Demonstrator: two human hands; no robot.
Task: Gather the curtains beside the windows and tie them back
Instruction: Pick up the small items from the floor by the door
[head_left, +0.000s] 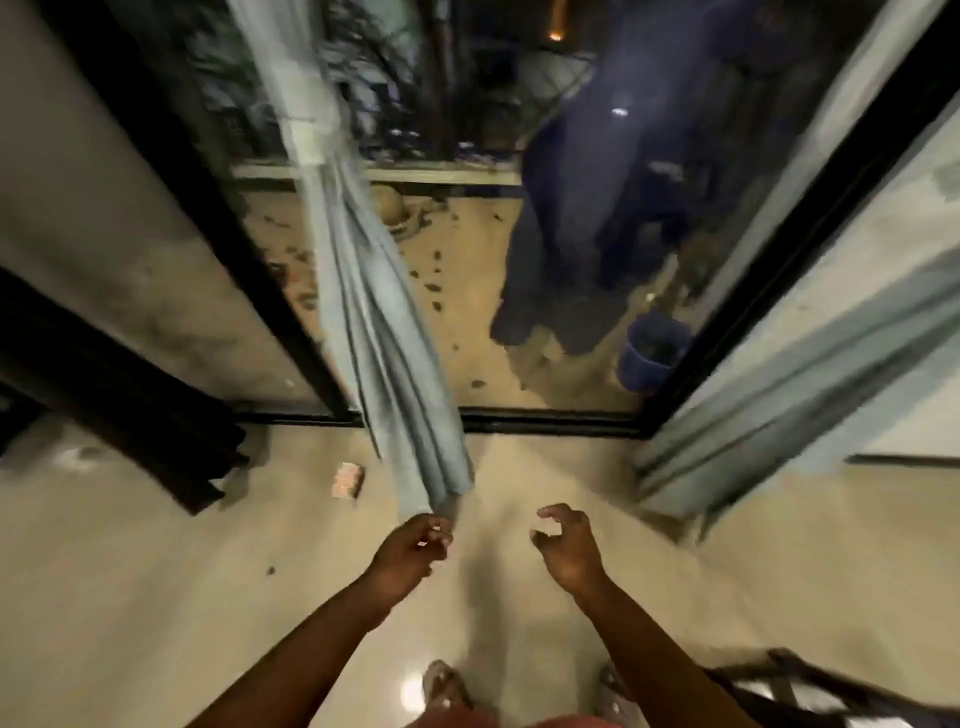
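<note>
Two hands: left hand (413, 545) pinching gathered curtain (384, 332) tip; right hand (566, 545) loosely curled, holding nothing.

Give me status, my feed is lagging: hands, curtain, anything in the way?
Left hand pinches the bottom of the gathered grey-blue curtain. Right hand loosely curled, holding nothing. Curtain bunched, tie unclear. Small pink block on floor beside it.

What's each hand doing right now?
Left hand: pinches the bottom end of the gathered grey curtain.
Right hand: open, fingers loosely curled, holding nothing.
</note>
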